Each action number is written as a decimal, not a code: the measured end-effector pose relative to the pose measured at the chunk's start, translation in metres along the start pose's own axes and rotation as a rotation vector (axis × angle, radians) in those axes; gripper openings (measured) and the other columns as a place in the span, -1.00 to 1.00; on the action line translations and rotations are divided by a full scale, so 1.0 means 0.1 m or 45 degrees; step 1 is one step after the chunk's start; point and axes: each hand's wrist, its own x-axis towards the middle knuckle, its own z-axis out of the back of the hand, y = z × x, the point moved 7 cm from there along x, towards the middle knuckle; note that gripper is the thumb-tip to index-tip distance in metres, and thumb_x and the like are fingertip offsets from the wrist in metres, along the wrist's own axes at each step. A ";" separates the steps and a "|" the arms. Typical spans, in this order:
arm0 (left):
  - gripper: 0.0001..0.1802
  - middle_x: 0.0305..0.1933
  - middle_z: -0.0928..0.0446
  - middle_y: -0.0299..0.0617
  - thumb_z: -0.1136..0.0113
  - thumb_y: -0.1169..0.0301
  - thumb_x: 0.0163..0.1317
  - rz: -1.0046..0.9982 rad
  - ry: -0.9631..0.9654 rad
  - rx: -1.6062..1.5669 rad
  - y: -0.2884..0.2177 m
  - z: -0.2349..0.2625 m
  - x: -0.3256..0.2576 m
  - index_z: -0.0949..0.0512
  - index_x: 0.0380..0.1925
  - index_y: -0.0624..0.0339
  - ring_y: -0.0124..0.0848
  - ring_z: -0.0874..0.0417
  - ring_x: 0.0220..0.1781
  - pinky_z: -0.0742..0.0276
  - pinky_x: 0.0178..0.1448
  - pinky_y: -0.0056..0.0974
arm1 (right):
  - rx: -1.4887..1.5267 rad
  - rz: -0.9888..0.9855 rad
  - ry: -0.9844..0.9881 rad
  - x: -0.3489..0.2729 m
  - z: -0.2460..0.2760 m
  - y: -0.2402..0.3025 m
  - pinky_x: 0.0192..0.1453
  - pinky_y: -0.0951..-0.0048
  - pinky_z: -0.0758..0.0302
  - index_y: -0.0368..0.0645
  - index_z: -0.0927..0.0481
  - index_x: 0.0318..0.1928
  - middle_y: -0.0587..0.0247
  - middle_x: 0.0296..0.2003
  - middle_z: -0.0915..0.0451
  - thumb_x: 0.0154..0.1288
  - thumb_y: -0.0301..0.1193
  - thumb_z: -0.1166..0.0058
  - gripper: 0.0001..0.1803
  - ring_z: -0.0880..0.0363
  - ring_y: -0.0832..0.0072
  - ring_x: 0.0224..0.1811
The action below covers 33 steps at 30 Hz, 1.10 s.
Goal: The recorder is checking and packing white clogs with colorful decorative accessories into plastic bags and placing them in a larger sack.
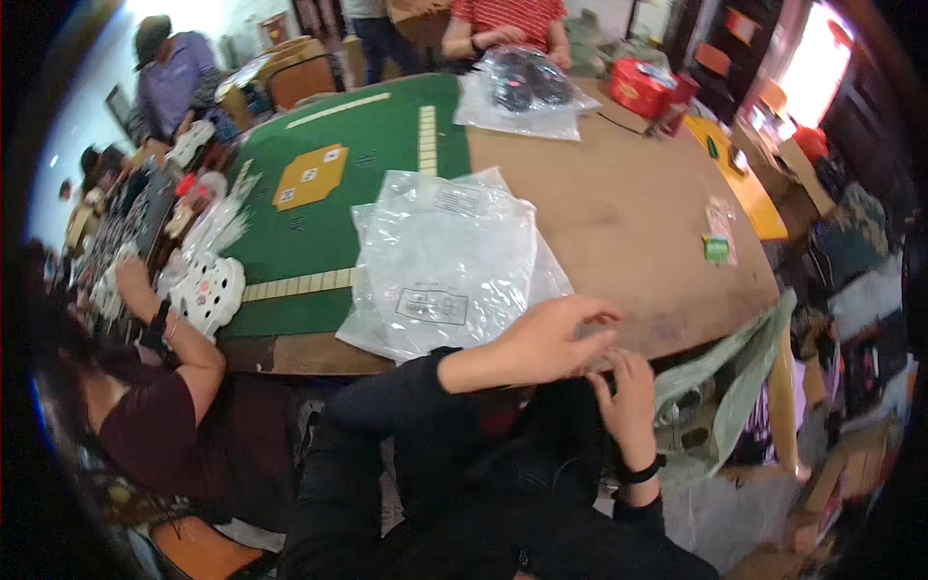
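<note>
Close together at the table's front edge, my two hands almost touch at the fingertips. My left hand [551, 340] reaches across from the left with its fingers bent and apart. My right hand [628, 401] comes up from below, fingers curled inward; a small clear patch shows between the hands, too blurred to name. A stack of clear plastic bags [449, 256] with printed panels lies flat on the table, left of and beyond my left hand. An open pale green sack [720, 396] hangs beside my right hand, below the table edge.
The brown table [619, 208] carries a green mat [377, 140] with a yellow card [309, 177]. At left, a person's arm [188, 353] is near a white perforated clog [208, 295]. Across, another person handles bagged dark shoes [527, 82]. A red container [643, 87] stands far right.
</note>
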 end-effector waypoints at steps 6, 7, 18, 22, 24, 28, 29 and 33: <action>-0.55 0.11 -0.33 0.12 -0.11 0.24 0.12 0.277 -0.781 1.381 0.64 1.26 -1.03 -0.44 0.01 0.17 0.08 -0.29 0.17 -0.12 0.24 0.10 | 0.268 0.377 0.228 0.27 -0.60 0.74 0.11 0.13 -0.28 -0.12 -0.48 -0.03 -0.04 0.03 -0.38 0.05 -0.19 -0.19 -0.52 -0.34 0.03 0.04; -0.55 0.15 -0.29 0.16 -0.10 0.21 0.11 0.374 -0.856 1.595 0.83 1.35 -1.25 -0.45 0.01 0.13 0.11 -0.26 0.20 -0.07 0.25 0.18 | 0.288 0.392 0.282 0.26 -0.72 0.80 0.14 0.09 -0.26 -0.09 -0.47 0.00 -0.04 0.06 -0.35 0.04 -0.15 -0.19 -0.48 -0.31 0.00 0.08; -0.59 -0.03 -0.41 0.09 -0.03 0.18 0.19 0.614 -0.685 1.160 1.35 1.15 -1.91 -0.47 -0.03 0.19 0.02 -0.40 0.00 -0.37 0.01 -0.01 | 0.250 0.472 0.453 0.26 -1.17 0.65 -0.06 0.23 -0.43 -0.14 -0.53 -0.29 0.15 -0.21 -0.52 -0.04 -0.50 -0.09 -0.79 -0.43 0.11 -0.03; -0.65 -0.17 -0.44 0.10 -0.02 0.26 0.21 0.457 -0.791 1.013 1.00 1.21 -1.81 -0.52 -0.18 0.35 -0.02 -0.45 -0.12 -0.41 -0.05 -0.13 | 0.321 0.428 0.013 0.65 -0.57 0.66 0.05 0.22 -0.40 -0.15 -0.53 -0.30 0.20 -0.19 -0.54 -0.03 -0.57 -0.09 -0.80 -0.47 0.22 -0.03; -0.63 -0.20 -0.43 0.09 -0.03 0.26 0.21 0.422 -0.788 1.047 0.89 1.17 -1.75 -0.50 -0.15 0.37 -0.02 -0.45 -0.14 -0.41 -0.06 -0.11 | 0.198 0.560 -0.013 0.76 -0.47 0.71 0.14 0.15 -0.31 -0.14 -0.54 -0.28 0.18 -0.16 -0.53 -0.03 -0.56 -0.11 -0.78 -0.45 0.23 -0.01; -0.58 -0.23 -0.38 0.07 -0.04 0.26 0.22 0.519 -0.620 0.972 1.25 0.95 -1.78 -0.43 -0.06 0.41 -0.01 -0.43 -0.20 -0.40 -0.11 -0.09 | -0.180 0.423 0.039 0.79 -0.44 0.75 0.22 0.09 -0.23 -0.15 -0.54 -0.21 0.13 -0.14 -0.51 -0.03 -0.57 -0.12 -0.72 -0.44 0.21 0.00; -0.54 -0.17 -0.37 0.15 -0.05 0.27 0.21 0.555 -0.494 0.870 1.35 0.88 -1.76 -0.38 0.00 0.40 0.02 -0.43 -0.13 -0.38 -0.02 -0.13 | 0.097 0.400 0.141 0.78 -0.39 0.74 0.22 0.11 -0.24 -0.14 -0.54 -0.16 0.11 -0.11 -0.50 -0.01 -0.56 -0.12 -0.68 -0.44 0.18 0.00; -0.49 -0.02 -0.34 0.14 -0.07 0.30 0.20 0.519 -0.487 0.915 1.29 0.85 -1.80 -0.32 0.10 0.35 0.01 -0.40 -0.02 -0.37 0.06 -0.13 | 0.928 0.240 0.497 0.68 0.21 0.86 0.23 0.30 -0.26 -0.24 -0.45 0.01 0.05 0.05 -0.46 0.03 -0.47 -0.17 -0.53 -0.41 0.20 0.11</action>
